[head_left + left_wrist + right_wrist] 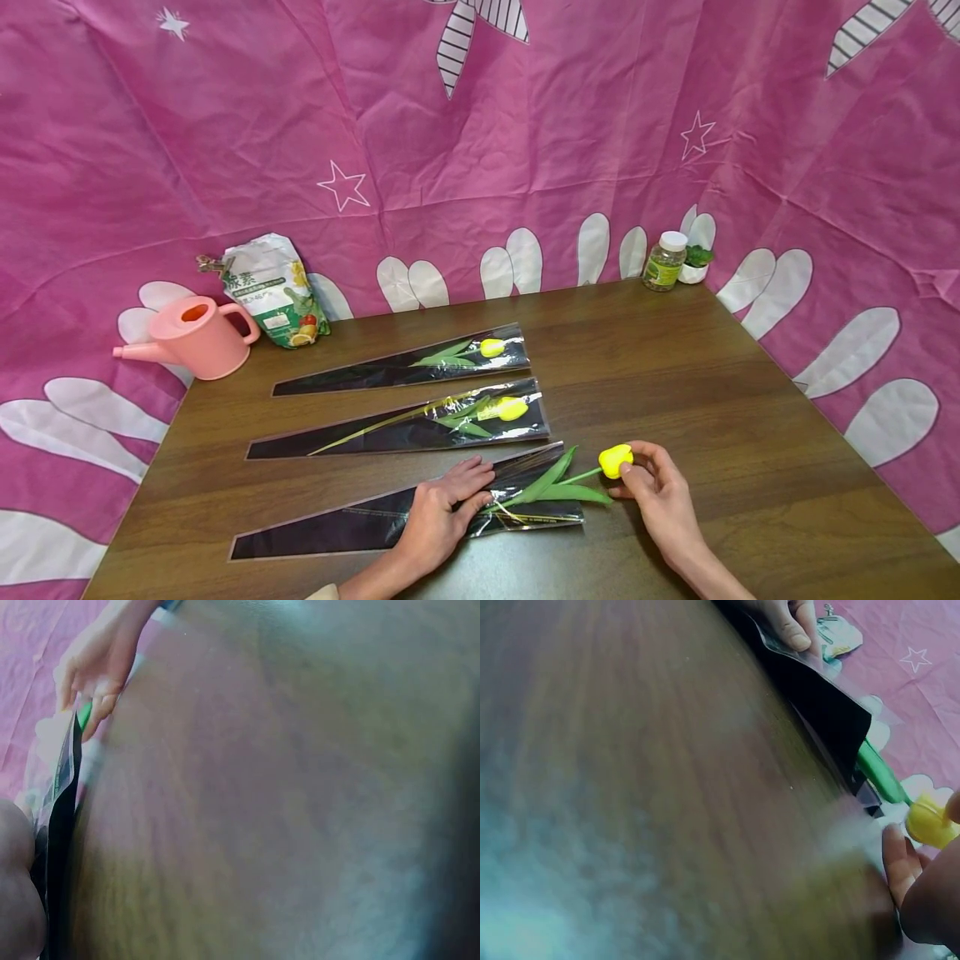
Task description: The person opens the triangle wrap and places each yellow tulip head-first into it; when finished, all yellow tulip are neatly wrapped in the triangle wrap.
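A yellow tulip (615, 461) with green leaves lies partly inside the nearest black-backed clear flower sleeve (322, 530), its bloom and leaf tips sticking out past the wide right end. My right hand (663, 496) pinches the bloom between thumb and fingers. Across the wide part of that sleeve rests my left hand (442, 512), fingers extended, thumb beside the stem. In the right wrist view, the yellow bloom (930, 821) is at the right hand's fingers, and the left hand (789, 622) is at the sleeve's top edge. The lower stem is hidden under the left hand.
Beyond lie a middle sleeve (285, 448) and a far sleeve (322, 384), each with a yellow tulip inside. A pink watering can (198, 346) and a printed bag (270, 292) stand back left. Back right are a white-lidded jar (663, 265) and a small potted plant (695, 267).
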A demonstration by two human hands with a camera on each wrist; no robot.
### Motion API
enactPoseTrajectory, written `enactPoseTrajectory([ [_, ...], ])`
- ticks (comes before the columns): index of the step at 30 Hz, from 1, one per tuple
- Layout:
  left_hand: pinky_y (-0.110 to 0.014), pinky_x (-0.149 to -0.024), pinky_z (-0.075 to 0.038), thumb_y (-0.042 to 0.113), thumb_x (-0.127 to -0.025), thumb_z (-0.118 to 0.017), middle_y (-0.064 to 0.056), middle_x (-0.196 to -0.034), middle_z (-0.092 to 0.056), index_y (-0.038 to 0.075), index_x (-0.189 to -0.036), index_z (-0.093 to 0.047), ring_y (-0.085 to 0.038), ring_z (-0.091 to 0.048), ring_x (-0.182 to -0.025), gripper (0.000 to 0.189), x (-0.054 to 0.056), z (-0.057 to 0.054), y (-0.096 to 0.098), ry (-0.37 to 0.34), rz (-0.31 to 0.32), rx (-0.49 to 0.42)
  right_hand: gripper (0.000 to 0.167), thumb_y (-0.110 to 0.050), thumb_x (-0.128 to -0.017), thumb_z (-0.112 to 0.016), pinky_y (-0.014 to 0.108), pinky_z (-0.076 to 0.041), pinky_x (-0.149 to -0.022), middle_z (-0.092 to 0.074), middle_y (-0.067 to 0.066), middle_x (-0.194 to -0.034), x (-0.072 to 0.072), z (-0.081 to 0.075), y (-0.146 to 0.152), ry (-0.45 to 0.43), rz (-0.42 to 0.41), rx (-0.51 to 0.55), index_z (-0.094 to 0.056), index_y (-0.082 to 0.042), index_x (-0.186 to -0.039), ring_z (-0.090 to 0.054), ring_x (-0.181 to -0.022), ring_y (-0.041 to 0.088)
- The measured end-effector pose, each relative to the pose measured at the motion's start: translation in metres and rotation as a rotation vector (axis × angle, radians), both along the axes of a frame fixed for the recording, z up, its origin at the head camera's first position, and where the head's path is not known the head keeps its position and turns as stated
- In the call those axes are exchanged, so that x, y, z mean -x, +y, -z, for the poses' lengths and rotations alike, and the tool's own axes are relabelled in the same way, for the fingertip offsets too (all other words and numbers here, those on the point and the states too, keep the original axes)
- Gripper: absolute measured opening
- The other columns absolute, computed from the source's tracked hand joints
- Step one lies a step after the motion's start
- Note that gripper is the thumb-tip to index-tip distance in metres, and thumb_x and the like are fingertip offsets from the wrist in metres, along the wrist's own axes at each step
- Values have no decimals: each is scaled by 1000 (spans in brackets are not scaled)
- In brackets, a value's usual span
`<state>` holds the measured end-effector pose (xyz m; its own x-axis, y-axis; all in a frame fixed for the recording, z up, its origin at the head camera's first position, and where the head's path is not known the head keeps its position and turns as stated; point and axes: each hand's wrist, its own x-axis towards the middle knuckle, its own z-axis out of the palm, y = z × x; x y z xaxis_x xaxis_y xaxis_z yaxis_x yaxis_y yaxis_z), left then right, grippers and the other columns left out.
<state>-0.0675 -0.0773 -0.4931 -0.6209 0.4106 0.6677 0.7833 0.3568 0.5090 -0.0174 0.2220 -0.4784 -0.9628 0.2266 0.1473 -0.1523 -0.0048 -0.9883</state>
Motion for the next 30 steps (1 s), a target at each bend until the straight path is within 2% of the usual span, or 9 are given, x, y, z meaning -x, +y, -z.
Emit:
enactPoseTrajectory([
  [3,-36,-90,-54,1,-77,-83,-6,-113,-73,4,-108,-78,-28,-69,-108,31,0,0,0,-11,-4,4,26,9,-98,-56,27,-57,-65,-59,14,-105,1,0,1,1,0,-34,-48,16,-121,-65,-84,11],
  [7,-38,-88,-55,1,-77,-84,-7,-113,-73,4,-108,-78,-29,-69,-107,32,0,0,0,0,-2,3,30,9,-97,-57,27,-57,-65,-55,21,-107,2,0,2,12,-23,-83,-49,15,-125,-64,-83,13],
  [18,-37,-90,-54,1,-77,-83,-8,-112,-73,3,-108,-77,-30,-69,-107,31,0,0,1,-5,12,7,29,7,-92,-66,30,-59,-73,-62,25,-110,5,-1,1,-51,-68,-109,-61,13,-120,-69,-87,16],
  [24,-37,-89,-55,1,-77,-83,-9,-113,-73,2,-108,-77,-31,-68,-107,31,0,1,1,-11,12,8,28,8,-88,-71,28,-59,-68,-68,21,-102,6,-2,-2,-10,-86,-160,-64,13,-114,-68,-83,12],
  [30,-35,-92,-53,3,-80,-82,-8,-114,-73,2,-108,-77,-29,-67,-111,28,-1,1,1,-60,11,20,26,9,-86,-72,31,-59,-62,-70,21,-95,7,-1,-4,10,-136,-168,-65,14,-111,-69,-75,16],
])
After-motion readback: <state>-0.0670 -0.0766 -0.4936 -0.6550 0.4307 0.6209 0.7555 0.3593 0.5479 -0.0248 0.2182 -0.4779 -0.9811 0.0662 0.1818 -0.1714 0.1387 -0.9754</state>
